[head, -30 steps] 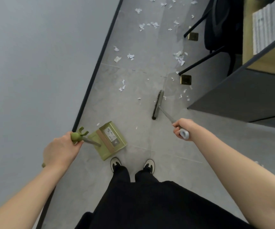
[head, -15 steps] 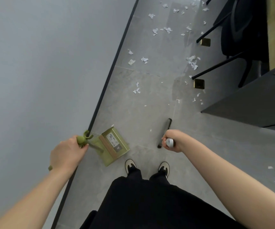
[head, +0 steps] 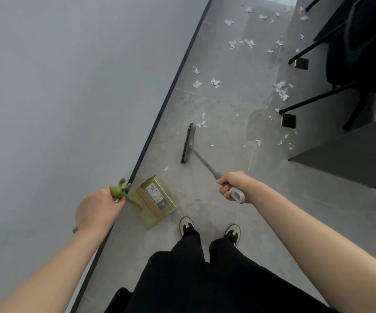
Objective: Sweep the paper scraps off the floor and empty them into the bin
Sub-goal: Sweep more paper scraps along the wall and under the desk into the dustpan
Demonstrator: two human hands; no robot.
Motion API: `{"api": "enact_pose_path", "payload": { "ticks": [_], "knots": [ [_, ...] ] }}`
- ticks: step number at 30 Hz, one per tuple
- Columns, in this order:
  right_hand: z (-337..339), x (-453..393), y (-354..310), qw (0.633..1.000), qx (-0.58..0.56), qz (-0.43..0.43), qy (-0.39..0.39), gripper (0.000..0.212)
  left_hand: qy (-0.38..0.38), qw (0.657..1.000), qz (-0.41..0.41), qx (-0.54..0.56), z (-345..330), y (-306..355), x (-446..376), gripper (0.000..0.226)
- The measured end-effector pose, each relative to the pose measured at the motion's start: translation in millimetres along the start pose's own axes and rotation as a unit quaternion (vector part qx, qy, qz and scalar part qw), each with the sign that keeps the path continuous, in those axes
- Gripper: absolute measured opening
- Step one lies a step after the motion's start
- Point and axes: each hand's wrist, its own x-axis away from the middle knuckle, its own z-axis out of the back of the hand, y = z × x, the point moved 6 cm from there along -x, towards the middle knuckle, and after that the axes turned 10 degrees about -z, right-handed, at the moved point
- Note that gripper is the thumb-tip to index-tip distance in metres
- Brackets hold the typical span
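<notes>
Left hand (head: 96, 208) is gripping the green handle of the dustpan (head: 154, 201), fingers curled round it; the pan is sitting on the floor (head: 227, 181) by the wall's dark baseboard (head: 171, 86), just ahead of the left shoe (head: 187, 225). Right hand (head: 233, 185) is gripping the broom (head: 188, 143) by its grey handle end, fingers wrapped round; the head is lying on the floor ahead of the pan, apart from it. Scraps (head: 215, 82) are lying scattered beyond the head, some just beside its far end, others near the chair legs (head: 315, 99).
</notes>
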Motion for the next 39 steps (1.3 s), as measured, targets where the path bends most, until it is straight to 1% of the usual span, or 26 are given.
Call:
{"api": "enact_pose_path", "payload": {
  "ticks": [2, 4, 8, 11, 14, 17, 19, 22, 26, 29, 35, 37, 39],
  "knots": [
    [-9.7, 9.0, -5.7, 0.998, 0.057, 0.001, 0.006, 0.007, -0.003, 1.000, 0.004, 0.001, 0.1, -3.3, -1.1, 0.028],
    [-16.8, 16.1, -8.6, 0.992, 0.122, -0.001, 0.017, 0.006, -0.004, 1.000, 0.010, -0.001, 0.7, -7.6, -2.2, 0.027],
    [-28.6, 18.5, -12.6, 0.969, 0.244, -0.008, 0.040, 0.002, -0.006, 1.000, 0.023, 0.001, 1.0, -14.9, -3.1, 0.027],
    [-36.4, 9.5, -17.5, 0.955, 0.294, -0.027, 0.040, 0.006, -0.020, 0.999, 0.039, -0.007, -1.6, -17.8, -7.0, 0.028],
    [-39.7, -3.5, -29.6, 0.952, 0.298, -0.056, 0.031, 0.004, -0.031, 0.999, 0.039, -0.013, -1.1, -10.3, -13.4, 0.028],
    [-34.2, -16.7, -60.5, 0.950, 0.297, -0.091, 0.021, 0.006, -0.035, 0.998, 0.043, -0.024, 0.1, 0.3, -26.8, 0.028],
    [-25.5, -19.4, -88.5, 0.948, 0.299, -0.106, 0.020, 0.009, -0.039, 0.998, 0.044, -0.035, 2.2, 8.6, -37.3, 0.027],
    [-6.0, -19.3, -140.3, 0.940, 0.324, -0.098, 0.032, 0.012, -0.039, 0.997, 0.056, -0.034, 7.8, 26.5, -56.3, 0.027],
    [22.3, -17.6, -206.1, 0.929, 0.354, -0.096, 0.051, 0.014, -0.027, 0.995, 0.093, -0.021, 16.5, 55.2, -85.1, 0.034],
    [36.8, -19.2, -238.6, 0.929, 0.356, -0.072, 0.075, 0.014, -0.016, 0.994, 0.110, -0.007, 25.0, 75.3, -100.2, 0.039],
    [75.4, -10.7, -310.0, 0.931, 0.341, 0.004, 0.128, 0.012, 0.005, 0.992, 0.129, 0.008, 44.4, 136.1, -151.6, 0.041],
    [81.2, -13.2, -314.7, 0.933, 0.329, 0.028, 0.144, 0.009, 0.005, 0.991, 0.133, 0.008, 49.0, 143.9, -157.6, 0.042],
    [95.7, -12.5, -322.8, 0.926, 0.336, 0.056, 0.161, 0.008, 0.009, 0.991, 0.129, 0.013, 51.7, 159.7, -172.7, 0.043]
  ]
}}
